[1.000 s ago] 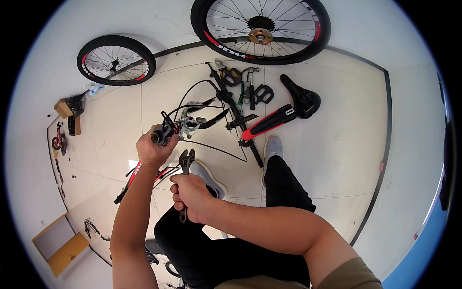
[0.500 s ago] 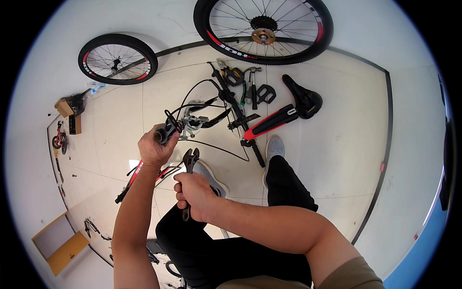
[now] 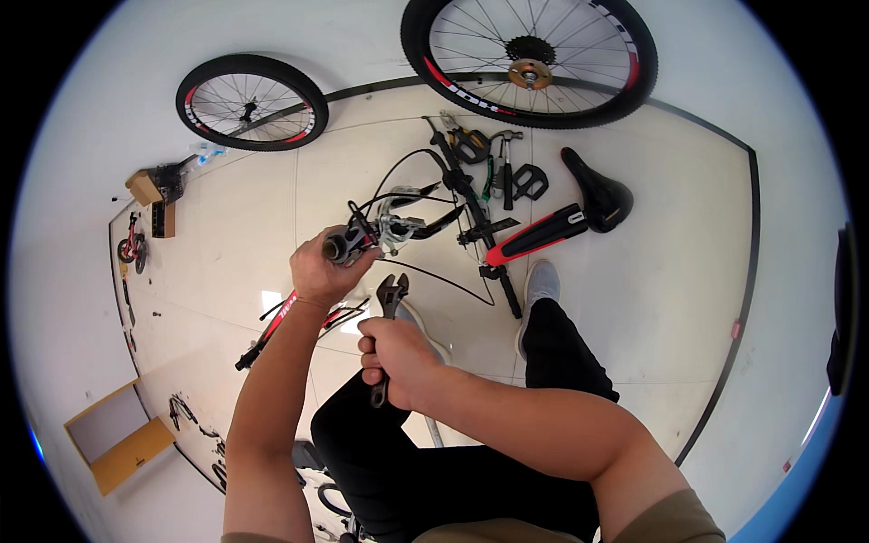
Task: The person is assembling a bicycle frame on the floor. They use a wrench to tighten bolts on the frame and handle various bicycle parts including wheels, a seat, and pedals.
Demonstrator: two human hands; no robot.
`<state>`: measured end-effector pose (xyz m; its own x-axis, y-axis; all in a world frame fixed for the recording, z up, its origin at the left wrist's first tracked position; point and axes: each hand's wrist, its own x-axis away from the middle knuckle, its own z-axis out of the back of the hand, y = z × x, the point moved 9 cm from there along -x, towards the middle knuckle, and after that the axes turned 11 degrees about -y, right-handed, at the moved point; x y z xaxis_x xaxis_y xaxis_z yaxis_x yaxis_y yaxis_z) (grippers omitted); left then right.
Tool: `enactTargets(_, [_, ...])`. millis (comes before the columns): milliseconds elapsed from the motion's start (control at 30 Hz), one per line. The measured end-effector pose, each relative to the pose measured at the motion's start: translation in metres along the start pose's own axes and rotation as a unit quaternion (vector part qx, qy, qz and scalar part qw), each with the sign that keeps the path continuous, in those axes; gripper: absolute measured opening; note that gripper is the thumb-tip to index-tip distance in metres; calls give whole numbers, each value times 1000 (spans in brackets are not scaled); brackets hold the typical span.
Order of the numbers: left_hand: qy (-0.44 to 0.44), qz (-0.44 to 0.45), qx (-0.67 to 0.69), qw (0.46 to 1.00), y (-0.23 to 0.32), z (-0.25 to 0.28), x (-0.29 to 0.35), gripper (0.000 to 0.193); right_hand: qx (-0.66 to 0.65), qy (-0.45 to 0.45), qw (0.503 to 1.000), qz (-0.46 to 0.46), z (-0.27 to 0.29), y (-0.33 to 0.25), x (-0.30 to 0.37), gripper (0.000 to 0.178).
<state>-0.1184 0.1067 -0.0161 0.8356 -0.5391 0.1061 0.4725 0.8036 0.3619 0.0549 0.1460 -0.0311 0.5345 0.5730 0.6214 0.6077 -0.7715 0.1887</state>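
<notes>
My left hand (image 3: 321, 271) is wrapped round a dark, open-ended bicycle tube (image 3: 337, 247). Just beyond it sit a silver brake assembly (image 3: 398, 228) and black fork-like legs (image 3: 439, 222); how they join the tube is hard to make out. An adjustable wrench (image 3: 391, 294) stands upright in my right hand (image 3: 403, 353), its jaws pointing away from me and touching nothing visible. Below my left hand, a red frame part (image 3: 272, 330) is partly hidden by my forearm. Black handlebars (image 3: 480, 217) with looping cables lie on the floor beyond.
Two wheels, one small (image 3: 253, 101) and one large (image 3: 529, 63), lean at the far wall. Pedals (image 3: 529, 183), a hammer (image 3: 508, 172) and a saddle (image 3: 597, 190) lie right of the handlebars. A cardboard box (image 3: 145, 186) and a yellow-framed panel (image 3: 136, 457) are at left.
The whole scene has shifted a little to the right in the picture, as my view turned. Both hands keep their grips, and the wrench stays apart from the tube.
</notes>
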Motion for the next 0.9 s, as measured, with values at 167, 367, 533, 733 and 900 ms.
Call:
enactTargets(167, [-53,0,12,999,5,-1,-3,53,8,4,1000,0,6,-3,-3,17])
enactTargets(367, [-83,44,-11,996,-5,-5,0,55,28,3,999,27,13,-18,-9,16])
enactTargets(533, [-188,93,-21,977,-8,-6,4,88,132,21,987,87,25,-59,-5,16])
enactTargets(733, [59,158,-12,986,9,9,71,103,196,21,954,225,47,-100,32,6])
enactTargets(900, [63,169,347,920,66,-40,175,74,241,-2,935,258,67,-87,71,17])
